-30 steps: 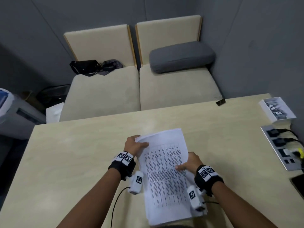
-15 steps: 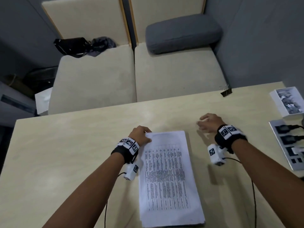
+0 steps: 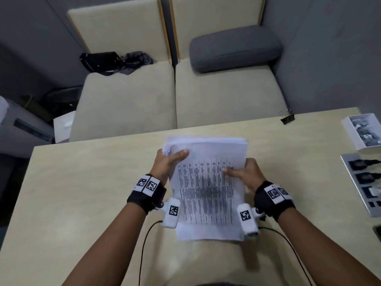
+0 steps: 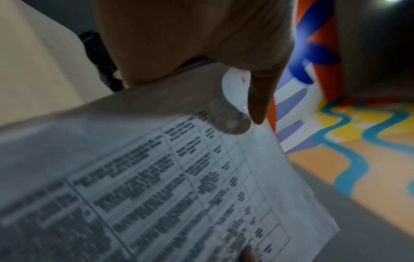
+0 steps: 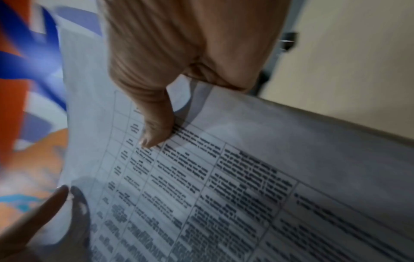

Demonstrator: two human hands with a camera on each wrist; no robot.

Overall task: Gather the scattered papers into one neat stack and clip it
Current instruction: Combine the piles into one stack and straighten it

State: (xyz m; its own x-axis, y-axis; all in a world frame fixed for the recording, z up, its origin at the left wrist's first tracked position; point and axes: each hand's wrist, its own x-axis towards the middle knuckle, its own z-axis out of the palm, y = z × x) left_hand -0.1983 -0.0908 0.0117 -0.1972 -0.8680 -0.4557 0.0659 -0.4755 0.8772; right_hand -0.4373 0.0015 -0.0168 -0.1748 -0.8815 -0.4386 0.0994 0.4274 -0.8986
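A stack of white printed papers (image 3: 206, 193) is held tilted up off the pale wooden table (image 3: 82, 203), its sheets roughly aligned. My left hand (image 3: 171, 158) grips the stack's upper left corner, thumb on the printed front. My right hand (image 3: 237, 172) grips its right edge, thumb across the text. The left wrist view shows the printed sheet (image 4: 179, 186) under my left hand (image 4: 257, 106). In the right wrist view my right hand (image 5: 156, 131) presses its thumb on the page (image 5: 224, 186). A black binder clip (image 3: 287, 118) lies at the table's far edge, right of the hands.
A white box (image 3: 350, 129) of small items and a power strip (image 3: 350, 176) with plugs sit along the table's right side. Beyond the table are two beige seats, one with a grey cushion (image 3: 235, 48), the other with a black bag (image 3: 101, 60).
Half a second ago the stack lay flat on the table with my right hand off to the right. Now my right hand is back on it and both hands hold it raised.
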